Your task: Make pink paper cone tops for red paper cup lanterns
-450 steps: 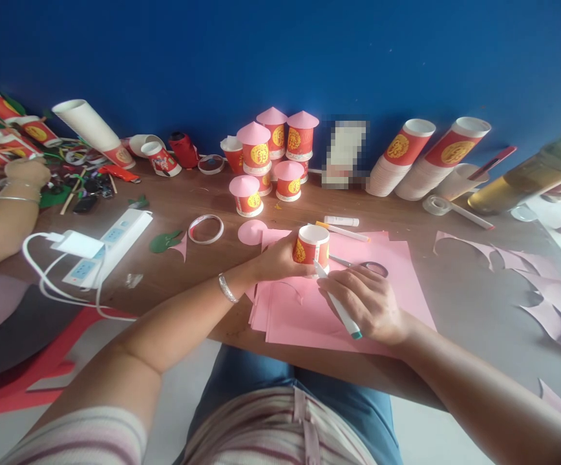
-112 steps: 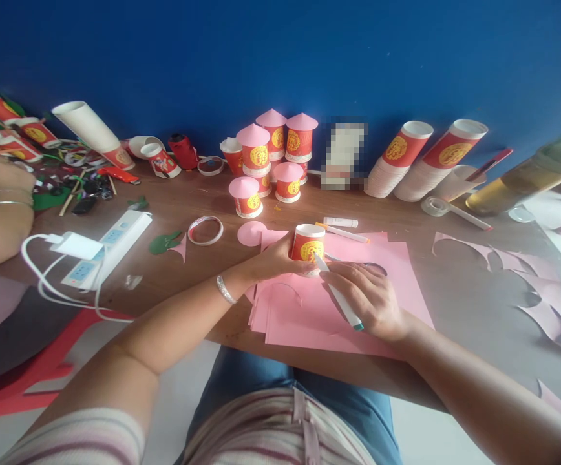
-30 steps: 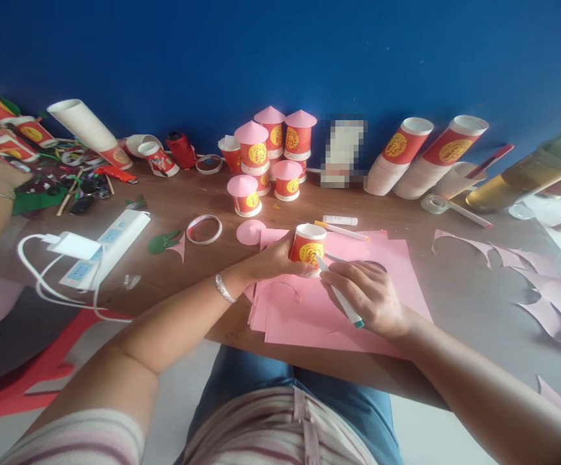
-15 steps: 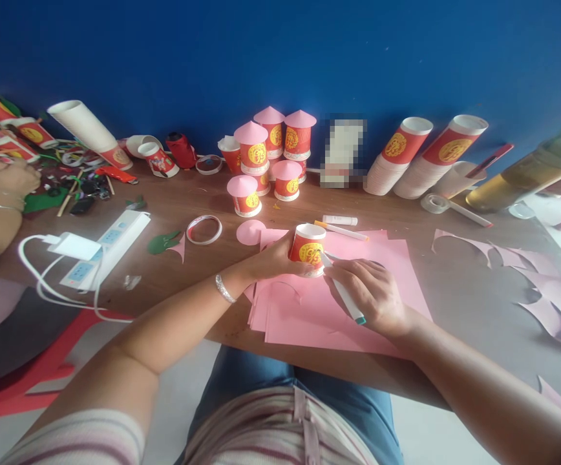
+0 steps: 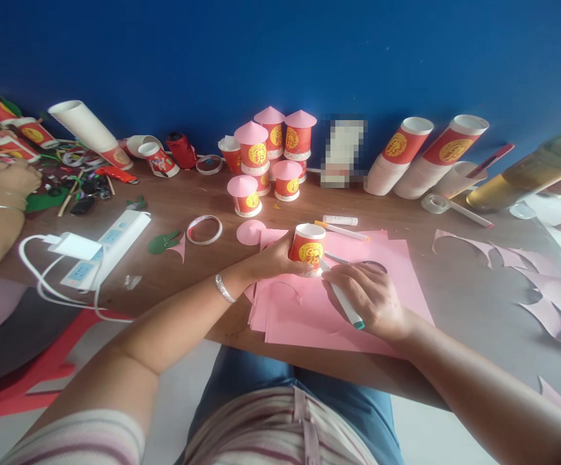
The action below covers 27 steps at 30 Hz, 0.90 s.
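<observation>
My left hand (image 5: 280,257) is wrapped round a red and white paper cup (image 5: 308,247) with a yellow round emblem, holding it upright just above the pink paper sheets (image 5: 300,316). In my right hand (image 5: 370,294) is a white utility knife (image 5: 346,303) with a teal end, its narrow tip at the cup's lower right side. Behind my right fingers, a thin blade and dark loop, perhaps scissors (image 5: 376,265), lie on the paper, partly hidden. Beyond the cup rest a glue stick (image 5: 340,220) and a yellow-ended white pen (image 5: 343,231).
Several cups with pink cone roofs (image 5: 251,148) stand at the back. Stacked cups (image 5: 399,155) lean on the blue wall. A power strip (image 5: 108,248), paper rings (image 5: 204,230), tape (image 5: 435,203) and pink scraps (image 5: 552,310) lie around. Another person's hand (image 5: 11,177) is at far left.
My right hand and the knife have shifted slightly; the tip now sits a little lower on the cup's side. The left hand and cup stay nearly still.
</observation>
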{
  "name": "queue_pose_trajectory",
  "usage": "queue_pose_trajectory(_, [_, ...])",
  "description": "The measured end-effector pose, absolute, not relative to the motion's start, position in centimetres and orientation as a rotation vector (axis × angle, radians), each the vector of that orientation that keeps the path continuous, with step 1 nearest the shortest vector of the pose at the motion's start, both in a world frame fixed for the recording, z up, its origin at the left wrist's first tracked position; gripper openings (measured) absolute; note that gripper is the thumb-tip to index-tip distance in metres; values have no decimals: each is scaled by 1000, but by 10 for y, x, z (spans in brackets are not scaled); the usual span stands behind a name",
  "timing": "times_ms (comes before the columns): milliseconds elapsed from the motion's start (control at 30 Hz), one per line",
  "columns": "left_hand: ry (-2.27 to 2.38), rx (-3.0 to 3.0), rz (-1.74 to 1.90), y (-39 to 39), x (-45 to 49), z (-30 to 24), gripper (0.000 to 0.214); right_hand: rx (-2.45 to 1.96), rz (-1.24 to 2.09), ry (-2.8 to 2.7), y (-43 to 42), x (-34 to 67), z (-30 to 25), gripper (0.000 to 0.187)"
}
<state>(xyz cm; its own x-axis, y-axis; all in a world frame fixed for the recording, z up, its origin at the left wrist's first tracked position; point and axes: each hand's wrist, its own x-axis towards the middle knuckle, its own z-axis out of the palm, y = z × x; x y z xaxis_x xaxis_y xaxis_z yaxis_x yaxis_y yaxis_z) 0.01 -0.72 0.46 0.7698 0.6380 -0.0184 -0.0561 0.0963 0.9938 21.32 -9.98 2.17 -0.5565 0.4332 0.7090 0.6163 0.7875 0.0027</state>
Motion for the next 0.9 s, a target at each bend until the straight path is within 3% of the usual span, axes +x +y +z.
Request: queue_pose_trajectory(900, [527,1394,560,-6,0,2,50,-736,-399,-2222,-99,210,25,17])
